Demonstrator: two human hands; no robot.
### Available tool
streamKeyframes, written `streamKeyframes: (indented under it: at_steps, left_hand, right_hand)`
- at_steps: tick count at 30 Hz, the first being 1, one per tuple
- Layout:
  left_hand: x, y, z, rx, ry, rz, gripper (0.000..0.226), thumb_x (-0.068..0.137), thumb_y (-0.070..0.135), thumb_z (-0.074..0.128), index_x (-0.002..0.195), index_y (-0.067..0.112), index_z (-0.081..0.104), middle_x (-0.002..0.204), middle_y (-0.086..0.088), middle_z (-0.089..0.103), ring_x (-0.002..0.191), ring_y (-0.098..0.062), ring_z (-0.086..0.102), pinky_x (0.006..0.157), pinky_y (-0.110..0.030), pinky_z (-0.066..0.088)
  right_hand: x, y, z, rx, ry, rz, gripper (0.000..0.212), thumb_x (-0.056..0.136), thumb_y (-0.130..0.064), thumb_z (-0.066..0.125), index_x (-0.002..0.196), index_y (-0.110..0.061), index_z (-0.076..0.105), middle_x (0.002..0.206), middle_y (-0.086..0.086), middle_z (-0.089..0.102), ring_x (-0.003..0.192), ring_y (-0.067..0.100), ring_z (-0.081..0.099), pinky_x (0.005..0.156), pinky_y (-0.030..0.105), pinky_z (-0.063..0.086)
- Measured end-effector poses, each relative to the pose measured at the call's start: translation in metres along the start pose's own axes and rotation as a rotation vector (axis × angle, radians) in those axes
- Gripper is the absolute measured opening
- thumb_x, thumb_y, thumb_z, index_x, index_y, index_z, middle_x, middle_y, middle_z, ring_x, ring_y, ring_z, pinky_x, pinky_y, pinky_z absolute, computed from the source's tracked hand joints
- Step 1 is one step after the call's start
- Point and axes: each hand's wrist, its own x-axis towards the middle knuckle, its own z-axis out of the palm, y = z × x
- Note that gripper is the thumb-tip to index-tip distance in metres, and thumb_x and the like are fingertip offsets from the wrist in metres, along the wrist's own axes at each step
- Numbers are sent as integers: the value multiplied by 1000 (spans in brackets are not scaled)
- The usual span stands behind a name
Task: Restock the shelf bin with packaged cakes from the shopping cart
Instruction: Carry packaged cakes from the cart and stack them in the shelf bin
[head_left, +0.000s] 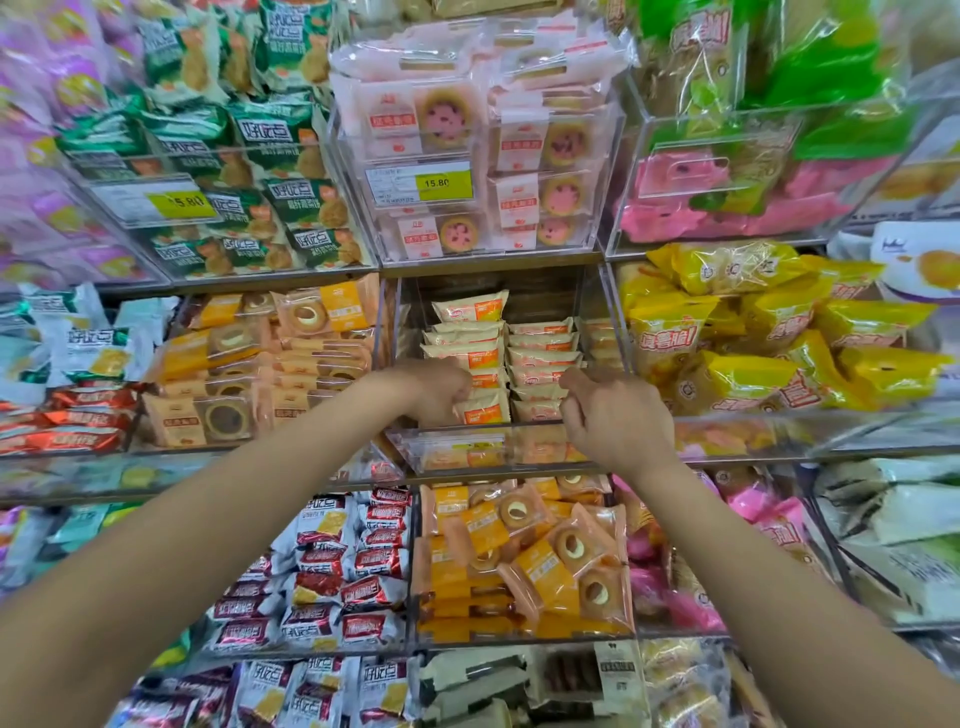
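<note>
A clear acrylic shelf bin (498, 441) sits in the middle row, centre. Inside it stand rows of cream-and-orange packaged cakes (543, 358), stacked on edge. My left hand (436, 392) reaches over the bin's front wall and grips the front cake pack (485, 408) of the left row. My right hand (613, 415) hovers at the bin's front right, its fingers curled and pinching the edge of a pack in the right row. The shopping cart is out of view.
Clear bins packed with snacks surround the bin: pink tart packs (467, 135) above, orange ring-cake packs (524, 551) below and at left (270, 358), yellow bags (753, 332) at right. A price tag reading 15.80 (421, 183) hangs on the upper bin.
</note>
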Motion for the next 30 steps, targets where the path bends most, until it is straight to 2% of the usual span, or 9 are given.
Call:
streamKeyframes:
  at_steps: [3, 6, 10, 13, 16, 19, 22, 26, 30]
  left_hand:
    - [-11, 0, -7, -199, 57, -13, 32, 87, 33, 61, 114, 19, 51, 117, 1, 49, 101, -17, 50, 83, -31, 45]
    - [-31, 17, -12, -424, 344, -31, 23, 89, 34, 59, 109, 23, 55, 111, 5, 55, 99, -12, 54, 79, -27, 46]
    - [-76, 62, 6, -943, 734, -2, 9, 91, 19, 54, 94, 24, 60, 92, 14, 60, 85, -3, 55, 65, -6, 40]
    - [-107, 102, 49, -1229, 813, -10, 16, 90, 18, 51, 88, 30, 61, 93, 13, 64, 87, -2, 59, 71, -7, 44]
    - [-124, 149, 117, -1461, 652, -69, 20, 94, 13, 49, 86, 25, 63, 90, 5, 67, 82, -10, 65, 72, -18, 49]
    - [-136, 207, 188, -1503, 335, -204, 24, 95, 10, 48, 83, 25, 62, 90, 9, 65, 75, 5, 62, 64, -6, 43]
    - [-154, 262, 250, -1432, -22, -261, 23, 96, 8, 47, 83, 22, 60, 93, 3, 66, 79, -4, 62, 63, -8, 44]
    - [-165, 316, 297, -1105, -363, -65, 14, 95, 12, 49, 97, 6, 63, 94, -2, 60, 88, -13, 55, 68, -18, 36]
    - [-155, 366, 306, -823, -548, 87, 14, 96, 19, 48, 96, 14, 61, 91, 4, 58, 85, -10, 54, 67, -18, 37]
  right_hand:
    - [0, 0, -1, 24, -31, 6, 34, 78, -24, 34, 73, -10, 65, 52, 4, 56, 40, 24, 50, 41, 18, 21]
    - [-2, 2, -1, 103, -49, 42, 32, 81, -24, 37, 80, -11, 66, 65, 7, 63, 54, 28, 59, 44, 23, 33]
    - [-11, -2, -14, 306, -6, 100, 18, 80, -6, 57, 96, -4, 65, 93, 13, 66, 88, 32, 62, 63, 34, 48]
    - [-59, -14, -28, 348, 42, 61, 30, 77, 1, 57, 107, 2, 61, 111, 17, 61, 105, 33, 54, 84, 36, 45]
    - [-147, -16, -38, 519, -57, 206, 32, 84, -1, 52, 115, -4, 60, 115, 6, 61, 109, 21, 53, 93, 27, 40]
    - [-243, -10, -50, 714, -226, 568, 26, 89, -6, 48, 107, -15, 64, 95, -9, 65, 89, 3, 59, 79, 17, 44]
    - [-343, -3, -55, 757, -364, 919, 28, 89, 4, 49, 88, -21, 63, 80, -9, 66, 72, -8, 57, 67, 4, 40]
    - [-466, 10, -71, 743, -630, 1277, 18, 91, -2, 50, 97, -10, 65, 95, 17, 69, 91, 30, 65, 89, 43, 48]
    - [-563, 22, -109, 721, -654, 1543, 19, 88, -10, 52, 102, -15, 65, 98, 7, 70, 94, 27, 64, 96, 45, 44]
